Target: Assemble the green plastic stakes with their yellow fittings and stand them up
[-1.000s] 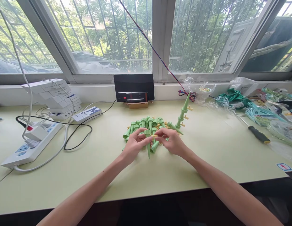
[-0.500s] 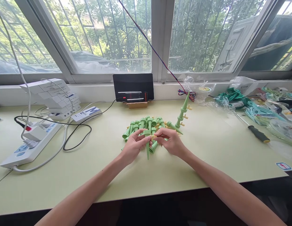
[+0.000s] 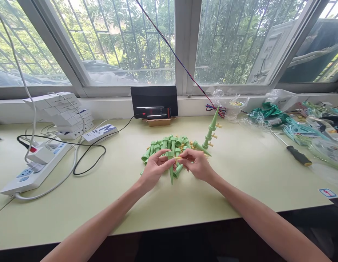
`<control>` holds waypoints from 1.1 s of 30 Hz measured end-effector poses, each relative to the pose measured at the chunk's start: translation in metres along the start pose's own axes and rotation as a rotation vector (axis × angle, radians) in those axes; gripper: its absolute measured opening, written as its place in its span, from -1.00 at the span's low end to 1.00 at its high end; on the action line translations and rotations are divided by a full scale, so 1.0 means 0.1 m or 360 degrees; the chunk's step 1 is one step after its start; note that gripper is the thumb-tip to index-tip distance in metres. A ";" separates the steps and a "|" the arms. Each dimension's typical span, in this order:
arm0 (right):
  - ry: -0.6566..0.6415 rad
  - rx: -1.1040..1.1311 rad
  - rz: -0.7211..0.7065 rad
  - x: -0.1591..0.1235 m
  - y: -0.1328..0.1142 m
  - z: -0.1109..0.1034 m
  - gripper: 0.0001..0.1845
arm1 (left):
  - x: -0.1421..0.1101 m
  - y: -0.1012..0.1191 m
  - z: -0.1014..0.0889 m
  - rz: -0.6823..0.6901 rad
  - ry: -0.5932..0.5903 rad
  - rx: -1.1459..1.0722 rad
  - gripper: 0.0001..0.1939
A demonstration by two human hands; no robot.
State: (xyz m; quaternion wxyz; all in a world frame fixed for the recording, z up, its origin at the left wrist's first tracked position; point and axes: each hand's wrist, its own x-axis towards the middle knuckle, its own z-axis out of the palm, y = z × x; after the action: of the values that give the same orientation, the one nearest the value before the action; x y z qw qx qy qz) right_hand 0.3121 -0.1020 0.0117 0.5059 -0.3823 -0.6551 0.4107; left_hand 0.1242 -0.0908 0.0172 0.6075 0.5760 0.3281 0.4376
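Note:
My left hand [image 3: 155, 168] is closed around a green plastic watering spike [image 3: 171, 176], held with its tapered tip pointing down. The fingers of my right hand [image 3: 196, 164] pinch a small yellow valve [image 3: 178, 159] at the spike's right side. Whether the valve is seated in the spike, I cannot tell. Just behind both hands lies a pile of green spikes [image 3: 165, 141], with small yellow pieces among them. To the right of the pile stands a leaning stack of spikes [image 3: 209, 134] with yellow valves sticking out, its point upward.
A phone [image 3: 158, 113] leans against a dark tablet [image 3: 154, 96] at the back. White boxes [image 3: 66, 112] and a power strip [image 3: 38, 171] with cables occupy the left. At right lie a screwdriver [image 3: 298, 155], plastic bags and teal tubing [image 3: 301, 131].
Almost nothing differs. Both hands keep their hold on the spike and the valve, with only a slight shift of the spike's tip.

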 end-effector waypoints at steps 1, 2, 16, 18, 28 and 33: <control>-0.0008 0.0033 0.0011 0.00 0.01 0.00 -0.67 | 0.00 0.00 0.00 -0.0003 -0.0001 -0.0010 -0.65; -0.0016 0.0068 0.0022 0.00 0.01 0.00 -0.66 | 0.00 0.00 0.00 -0.0007 -0.0001 -0.0020 -0.65; -0.0066 0.0097 0.0023 0.01 -0.01 -0.01 -0.68 | 0.01 0.02 0.01 -0.0150 0.0011 -0.0224 -0.66; -0.0069 0.0074 0.0003 0.01 -0.02 -0.02 -0.71 | 0.01 0.03 0.01 -0.0148 0.0026 -0.0243 -0.66; -0.0042 0.0073 -0.0069 0.02 -0.01 -0.03 -0.82 | 0.03 0.02 0.02 -0.0181 0.0079 -0.0285 -0.68; -0.0028 0.0178 -0.0085 0.03 0.03 0.00 -0.84 | 0.01 0.02 0.02 -0.0228 0.0087 -0.0289 -0.68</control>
State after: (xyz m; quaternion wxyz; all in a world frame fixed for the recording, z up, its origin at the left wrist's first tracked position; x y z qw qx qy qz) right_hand 0.3120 -0.0985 0.0098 0.5314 -0.3321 -0.6455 0.4365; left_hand 0.1263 -0.0905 0.0197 0.6777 0.4816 0.3438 0.4365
